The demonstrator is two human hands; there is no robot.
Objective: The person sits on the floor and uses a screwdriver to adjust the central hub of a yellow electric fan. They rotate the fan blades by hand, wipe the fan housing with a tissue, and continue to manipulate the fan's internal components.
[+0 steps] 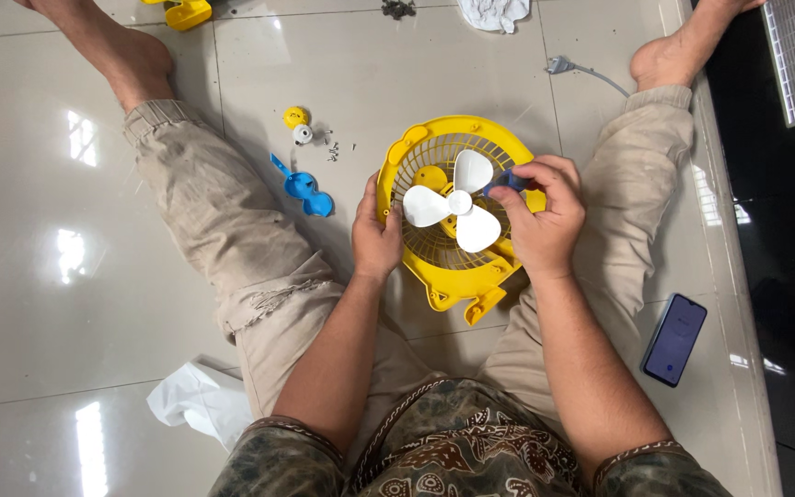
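Tiled floor (39,304): fan housing (416,152), phone (674,339), screws (333,150).

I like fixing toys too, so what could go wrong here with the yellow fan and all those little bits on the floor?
The tiny screws lie loose on the smooth floor; a knee could scatter them.

The right hand works a small blue tool close to the thin white blades; a slip might crack one.

Only the left hand steadies the yellow fan body, so it might slide.

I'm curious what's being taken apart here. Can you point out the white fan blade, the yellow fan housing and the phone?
white fan blade (460,202), head view, its central hub.
yellow fan housing (453,288), head view, its lower rim.
phone (674,339), head view, middle of its screen.
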